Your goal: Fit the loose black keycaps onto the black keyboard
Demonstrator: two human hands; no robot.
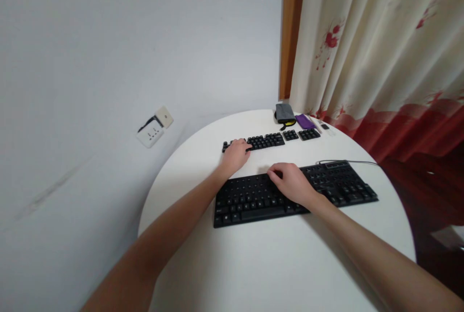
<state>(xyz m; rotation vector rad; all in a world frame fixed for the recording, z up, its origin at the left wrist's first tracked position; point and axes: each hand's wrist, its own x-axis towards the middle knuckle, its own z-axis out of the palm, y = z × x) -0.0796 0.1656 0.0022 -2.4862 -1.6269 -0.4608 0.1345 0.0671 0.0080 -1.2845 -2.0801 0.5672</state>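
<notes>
A black keyboard [263, 214] lies on the round white table [224, 268]. Its lower left rows carry keycaps, while the upper left shows small bare key stems. My right hand [292, 184] rests over its upper middle, thumb and forefinger curled together; whatever they pinch is hidden. Beyond the keyboard, loose black keycaps [266, 141] are laid out in rows, with two smaller groups of keycaps [309, 134] to their right. My left hand [235, 156] reaches over the left end of these rows, touching them, its thumb a little apart from the fingers.
A grey pouch [285, 112], a purple cloth [305, 121] and small items lie at the table's back edge. A keyboard cable [351, 161] runs off to the right. The wall with a socket [150, 133] borders the left, a curtain [362, 60] the right.
</notes>
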